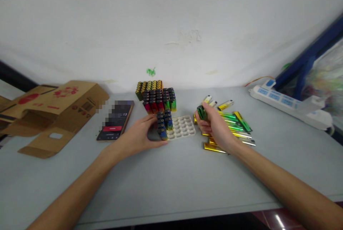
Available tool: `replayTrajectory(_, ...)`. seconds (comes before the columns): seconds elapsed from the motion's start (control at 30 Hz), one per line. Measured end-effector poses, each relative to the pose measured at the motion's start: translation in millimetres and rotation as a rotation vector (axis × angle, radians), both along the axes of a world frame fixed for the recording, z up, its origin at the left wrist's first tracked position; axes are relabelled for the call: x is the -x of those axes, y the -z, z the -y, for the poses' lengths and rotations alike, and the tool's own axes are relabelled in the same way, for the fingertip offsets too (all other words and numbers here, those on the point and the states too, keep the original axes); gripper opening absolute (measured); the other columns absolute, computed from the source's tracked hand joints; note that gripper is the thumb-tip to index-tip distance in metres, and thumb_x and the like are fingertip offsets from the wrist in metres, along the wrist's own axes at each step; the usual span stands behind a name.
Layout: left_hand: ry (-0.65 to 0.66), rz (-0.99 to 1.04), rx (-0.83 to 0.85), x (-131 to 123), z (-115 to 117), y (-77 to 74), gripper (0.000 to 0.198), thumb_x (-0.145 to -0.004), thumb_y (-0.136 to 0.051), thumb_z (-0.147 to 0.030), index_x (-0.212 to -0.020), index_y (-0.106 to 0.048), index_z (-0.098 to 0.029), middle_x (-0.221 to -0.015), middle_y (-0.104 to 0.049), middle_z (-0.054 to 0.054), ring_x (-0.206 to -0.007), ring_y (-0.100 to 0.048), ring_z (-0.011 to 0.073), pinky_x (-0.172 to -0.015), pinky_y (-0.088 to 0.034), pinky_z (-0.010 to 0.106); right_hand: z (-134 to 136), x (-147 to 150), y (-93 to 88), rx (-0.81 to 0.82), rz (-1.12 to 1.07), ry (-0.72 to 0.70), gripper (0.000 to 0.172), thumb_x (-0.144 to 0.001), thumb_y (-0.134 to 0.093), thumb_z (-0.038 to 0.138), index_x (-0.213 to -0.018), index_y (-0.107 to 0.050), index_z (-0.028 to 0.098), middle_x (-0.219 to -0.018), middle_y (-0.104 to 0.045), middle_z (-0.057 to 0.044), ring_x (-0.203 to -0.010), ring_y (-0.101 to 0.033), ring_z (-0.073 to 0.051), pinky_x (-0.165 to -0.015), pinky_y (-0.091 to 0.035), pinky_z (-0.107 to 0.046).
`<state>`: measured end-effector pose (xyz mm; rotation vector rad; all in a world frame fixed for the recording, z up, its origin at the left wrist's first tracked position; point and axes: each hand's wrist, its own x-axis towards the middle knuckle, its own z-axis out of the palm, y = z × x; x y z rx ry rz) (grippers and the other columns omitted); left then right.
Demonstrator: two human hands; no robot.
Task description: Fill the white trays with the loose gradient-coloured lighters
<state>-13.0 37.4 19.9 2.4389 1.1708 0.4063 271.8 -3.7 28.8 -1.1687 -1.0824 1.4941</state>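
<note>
My left hand [138, 133] is curved around the left end of a white tray [183, 126] with round pockets, thumb in front and fingers behind. Blue lighters [162, 131] with black tops stand upright in the tray's left columns, beside that hand; the pockets further right are bare. My right hand [214, 124] is closed around a few green lighters [203, 113] with dark ends, to the right of the tray; the fingers hide how many. Below and beside it lies a loose pile of yellow, green and silver lighters [242, 122].
Behind the tray stand packed blocks of red and green lighters [158, 103] and gold-topped lighters [150, 86]. A phone [115, 121] and an open cardboard box [61, 108] lie left. A white power strip [289, 104] sits right. The wall [171, 26] borders the grey table [171, 187].
</note>
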Motion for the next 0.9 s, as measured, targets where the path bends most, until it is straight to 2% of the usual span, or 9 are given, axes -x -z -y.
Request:
replayTrajectory(0.07,0.004,0.010,0.008,0,1,0.1,0.063,-0.080,-0.087,-0.063,-0.119,-0.074,-0.016,-0.130,-0.077,0.016,-0.122,-0.073,0.0393,-0.109,-0.061,0.052,0,0,2.2,-0.077,-0.029,-0.017,0.060,-0.097,-0.054,0.081,-0.094,-0.066,0.022,-0.068,-0.042,0.006,-0.054,-0.032,-0.012,-0.048,-0.028,-0.025)
replayTrajectory(0.17,0.013,0.027,0.009,-1,2,0.9,0.062,-0.083,-0.086,-0.060,-0.125,-0.073,-0.017,-0.134,-0.076,0.016,-0.124,-0.074,0.0379,-0.110,-0.061,0.050,1,1,4.2,-0.279,0.090,-0.079,0.047,-0.103,-0.061,0.069,-0.110,-0.071,0.024,-0.081,-0.058,0.002,-0.071,-0.054,-0.016,-0.065,-0.050,-0.029)
replayTrajectory(0.27,0.017,0.060,0.012,-4,3,1.3,0.063,-0.082,-0.088,-0.059,-0.127,-0.073,-0.018,-0.133,-0.077,0.015,-0.122,-0.074,0.0364,-0.110,-0.061,0.049,5,5,6.7,-0.427,0.202,-0.149,0.030,-0.103,-0.070,0.052,-0.113,-0.072,0.024,-0.088,-0.069,0.000,-0.083,-0.066,-0.018,-0.077,-0.057,-0.032)
replayTrajectory(0.4,0.027,0.091,0.022,-8,6,0.7,0.066,-0.083,-0.088,-0.057,-0.135,-0.071,-0.019,-0.137,-0.076,0.014,-0.126,-0.074,0.0354,-0.112,-0.060,0.048,11,11,12.5,-0.493,0.204,-0.157,0.026,-0.097,-0.081,0.042,-0.114,-0.072,0.024,-0.100,-0.081,-0.003,-0.093,-0.078,-0.021,-0.085,-0.063,-0.034)
replayTrajectory(0.57,0.024,0.088,0.024,-10,8,1.9,0.062,-0.082,-0.089,-0.056,-0.130,-0.073,-0.020,-0.134,-0.077,0.013,-0.124,-0.074,0.0354,-0.109,-0.062,0.048,13,14,19.0,-0.662,0.444,-0.064,0.021,-0.097,-0.083,0.034,-0.114,-0.076,0.023,-0.101,-0.083,-0.005,-0.088,-0.081,-0.021,-0.080,-0.067,-0.033)
replayTrajectory(0.7,0.020,0.089,0.017,-10,8,3.4,0.059,-0.082,-0.089,-0.055,-0.128,-0.073,-0.020,-0.133,-0.076,0.013,-0.124,-0.073,0.0344,-0.110,-0.061,0.048,11,13,22.5,-0.814,0.619,-0.062,0.015,-0.101,-0.080,0.032,-0.111,-0.077,0.021,-0.100,-0.082,-0.006,-0.084,-0.079,-0.020,-0.077,-0.066,-0.031)
replayTrajectory(0.8,0.029,0.093,0.007,-11,8,3.0,0.061,-0.083,-0.089,-0.054,-0.131,-0.071,-0.021,-0.135,-0.076,0.012,-0.126,-0.073,0.0334,-0.113,-0.059,0.046,10,15,23.3,-0.895,0.763,-0.125,0.013,-0.105,-0.075,0.027,-0.116,-0.076,0.020,-0.106,-0.083,-0.010,-0.092,-0.080,-0.023,-0.085,-0.065,-0.036)
replayTrajectory(0.9,0.026,0.084,0.003,-12,8,1.6,0.056,-0.083,-0.088,-0.053,-0.126,-0.072,-0.020,-0.129,-0.077,0.012,-0.119,-0.074,0.0333,-0.106,-0.062,0.045,11,22,23.8,-0.874,0.859,-0.164,0.014,-0.107,-0.070,0.024,-0.119,-0.074,0.020,-0.114,-0.082,-0.014,-0.102,-0.079,-0.028,-0.091,-0.064,-0.042)
